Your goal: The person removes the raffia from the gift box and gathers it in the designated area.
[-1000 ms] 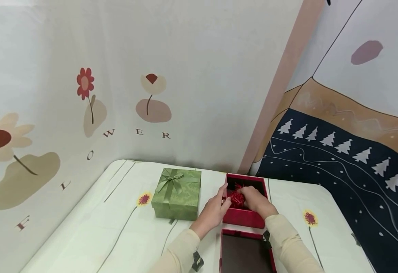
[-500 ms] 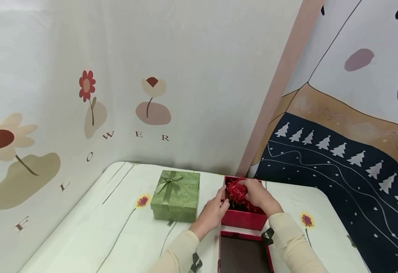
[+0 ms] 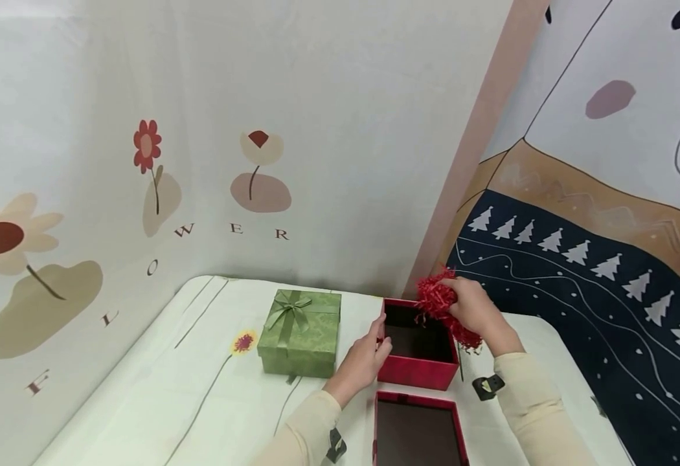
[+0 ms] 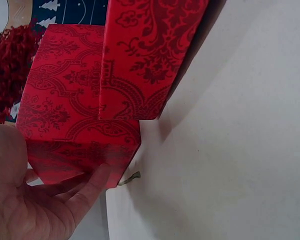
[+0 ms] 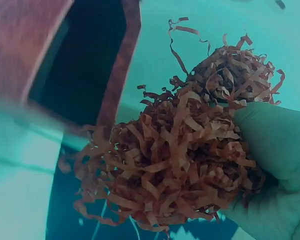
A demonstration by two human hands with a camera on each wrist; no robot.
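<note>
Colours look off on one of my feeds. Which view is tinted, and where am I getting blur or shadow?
Right wrist: strong teal cast, so the shredded paper reads brownish, and the box is smeared along its lower edge; left wrist: no such tint, soft shadows on the white tablecloth; head: fairly even light, though the box's interior is dark.

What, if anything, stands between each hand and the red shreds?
For the right hand, nothing visible: it grips the shreds directly. For the left hand, the open red box: that hand touches its left side, while the shreds are toward its right.
</note>
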